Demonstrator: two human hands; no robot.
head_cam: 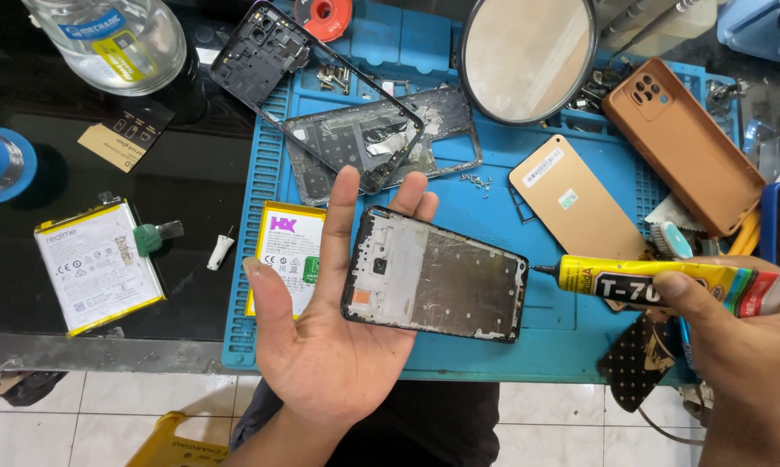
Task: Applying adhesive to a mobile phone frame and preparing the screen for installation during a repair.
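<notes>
My left hand lies palm up over the front edge of the blue work mat and holds a black phone frame flat on its fingers, metal inner plate facing up. My right hand grips a yellow glue tube. The tube's thin black nozzle points left and sits at the frame's right edge. Under my left fingers, on the mat, lies a white and yellow battery.
Two more phone frames, loose screws, a gold back panel, a brown phone case and a round mirror lie on the mat. Another battery, a clear bottle and a blue tape roll sit on the black bench.
</notes>
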